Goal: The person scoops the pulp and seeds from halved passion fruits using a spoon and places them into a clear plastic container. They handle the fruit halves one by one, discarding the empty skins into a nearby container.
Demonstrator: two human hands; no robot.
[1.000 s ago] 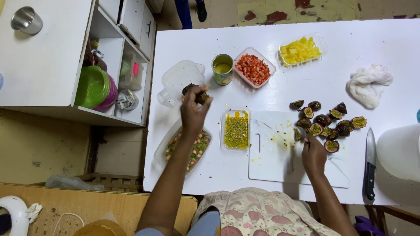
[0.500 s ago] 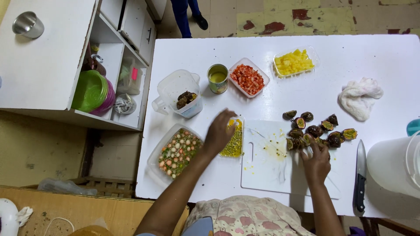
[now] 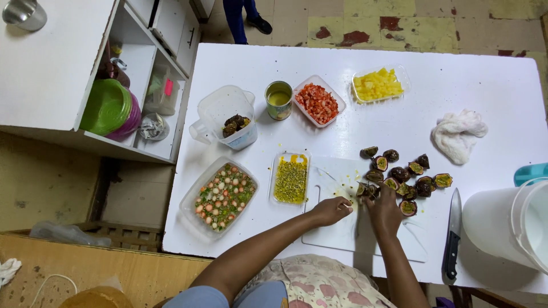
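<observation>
- The white table [image 3: 257, 63] carries everything within arm's reach, the containers set in an arc around the work spot.
- The white bucket [image 3: 508, 225] stands at the right edge, clear of the cutting.
- The white cutting board [image 3: 342, 234] lies directly before the person, so both hands meet on it.
- The halved passion fruits [image 3: 408, 174] cluster at the board's far right corner, close to the right hand.
- The right hand [image 3: 385, 212] reaches into that cluster, fingers curled on a half.
- The left hand [image 3: 331, 210] rests on the board beside it, fingers loosely curled; whether it pinches anything, I cannot tell.
- The knife [image 3: 452, 236] lies apart, right of the board.
</observation>
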